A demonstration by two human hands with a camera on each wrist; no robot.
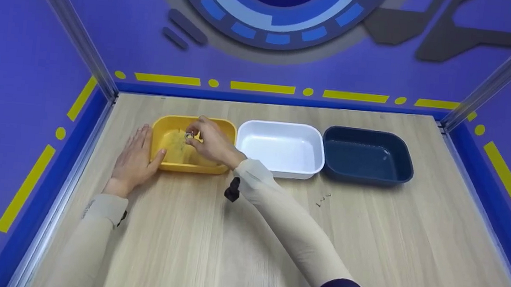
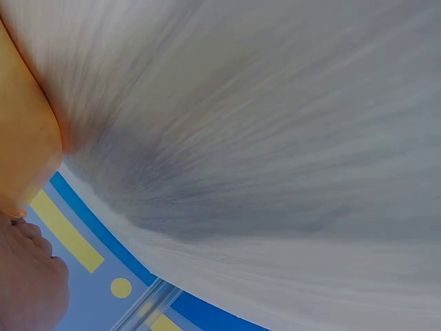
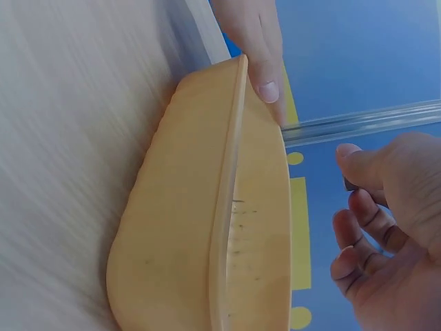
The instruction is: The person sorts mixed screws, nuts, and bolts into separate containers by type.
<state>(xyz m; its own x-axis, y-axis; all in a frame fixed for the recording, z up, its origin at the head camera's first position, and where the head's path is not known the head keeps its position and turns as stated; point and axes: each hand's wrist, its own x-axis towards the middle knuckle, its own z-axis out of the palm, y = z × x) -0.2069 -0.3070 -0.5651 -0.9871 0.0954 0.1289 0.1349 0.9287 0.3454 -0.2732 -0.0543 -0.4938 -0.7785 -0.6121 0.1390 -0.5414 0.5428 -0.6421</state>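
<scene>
The left hand (image 1: 134,160) lies flat on the tabletop (image 1: 245,245) with fingers straight, pressed against the left wall of the yellow tub (image 1: 168,125), thumb at its near corner. The right arm reaches across from the right, its hand (image 1: 211,141) hovering over the tub with fingertips pinching a small metal ring (image 1: 188,135) above the tub's middle.

Purple walls (image 1: 21,46) enclose a wooden table (image 1: 235,254).

The tabletop (image 1: 236,245) was matt pale wood grain; the yellow tub (image 1: 173,166), white tub (image 1: 281,170) and navy tub (image 1: 365,175) looked like smooth, glossy plastic.
</scene>
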